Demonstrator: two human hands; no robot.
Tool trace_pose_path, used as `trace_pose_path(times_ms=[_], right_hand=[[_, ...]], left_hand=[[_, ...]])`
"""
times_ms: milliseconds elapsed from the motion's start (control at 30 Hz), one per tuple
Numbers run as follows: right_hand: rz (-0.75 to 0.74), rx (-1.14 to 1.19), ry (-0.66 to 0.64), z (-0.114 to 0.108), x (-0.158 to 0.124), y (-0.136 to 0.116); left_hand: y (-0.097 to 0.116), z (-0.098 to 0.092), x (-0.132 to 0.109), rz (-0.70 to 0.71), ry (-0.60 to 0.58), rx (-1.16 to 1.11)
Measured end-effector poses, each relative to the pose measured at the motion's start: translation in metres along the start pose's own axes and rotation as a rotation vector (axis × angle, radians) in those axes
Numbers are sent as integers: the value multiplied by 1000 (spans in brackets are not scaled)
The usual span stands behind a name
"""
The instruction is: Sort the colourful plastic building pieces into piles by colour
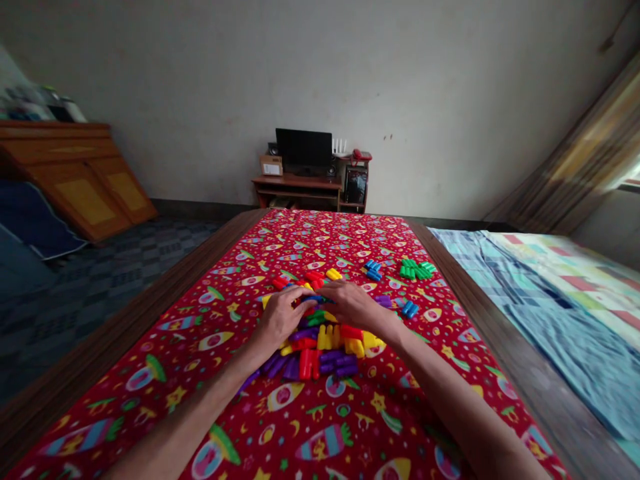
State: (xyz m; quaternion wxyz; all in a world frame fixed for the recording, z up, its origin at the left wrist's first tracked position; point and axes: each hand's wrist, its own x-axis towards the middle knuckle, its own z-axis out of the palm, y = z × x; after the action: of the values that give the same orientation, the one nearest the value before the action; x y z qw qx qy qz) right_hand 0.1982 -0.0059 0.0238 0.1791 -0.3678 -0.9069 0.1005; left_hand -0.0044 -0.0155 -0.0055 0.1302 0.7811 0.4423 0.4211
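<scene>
Colourful plastic building blocks lie in a loose heap, with red (309, 365), purple (339, 364) and yellow (329, 337) pieces along its near side. Over the far part of the heap my left hand (281, 315) has its thumb and fingers closed around a blue block (314, 299). My right hand (349, 301) comes in from the other side, its fingers bent down onto the same blue block. The fingers partly cover that block, and the right fingertips are hard to see. A green block (316, 319) lies just below the hands.
A cluster of green blocks (417, 269), blue blocks (373, 269) and another blue block (410, 309) lie right of the heap on the red patterned cloth (320, 407). Beyond stands a desk with a monitor (304, 148). A bed (550, 300) adjoins the right side.
</scene>
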Motion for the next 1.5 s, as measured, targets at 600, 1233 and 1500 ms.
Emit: trace_pose_path(times_ms=[600,1233,1500], right_hand=[[633,-29,442,-7,-19,102],[238,314,137,-25,-8,26],[63,299,-92,-22,-9,-5]], left_hand=[[9,1,2,-461,148,-509],[25,7,-1,-517,17,-786],[11,-10,5,-343,131,-281]])
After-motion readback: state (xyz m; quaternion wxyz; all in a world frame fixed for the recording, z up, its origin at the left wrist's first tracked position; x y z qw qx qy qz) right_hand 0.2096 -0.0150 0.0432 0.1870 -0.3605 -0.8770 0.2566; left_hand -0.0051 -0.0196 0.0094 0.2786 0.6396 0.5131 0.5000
